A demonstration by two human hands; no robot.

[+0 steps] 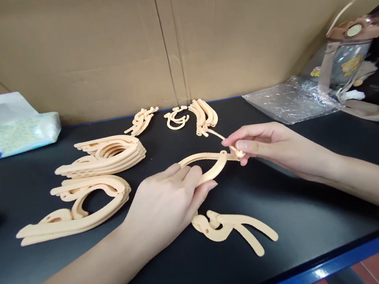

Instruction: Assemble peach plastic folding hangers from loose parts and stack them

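Observation:
My left hand (pixel 169 195) is wrapped round curved beige plastic hanger arms (pixel 213 169), whose far ends stick out to the right. My right hand (pixel 264 145) pinches a slim beige plastic strip (pixel 218 134) by a knobbed end, close to the tip of those arms; whether the two touch I cannot tell. Just below my left hand lies a beige folding hanger piece (pixel 220 227) with a hook shape and two splayed legs, partly hidden by the hand.
Two stacks of folded beige hangers, a rear stack (pixel 117 157) and a front stack (pixel 96 213), lie at left. Loose curved arms (pixel 204 113), small hooks (pixel 176 118) and more parts (pixel 141 120) lie at the back. Tissues (pixel 20 134), a plastic bag (pixel 286 99) and a bottle (pixel 351 56) flank the cardboard wall.

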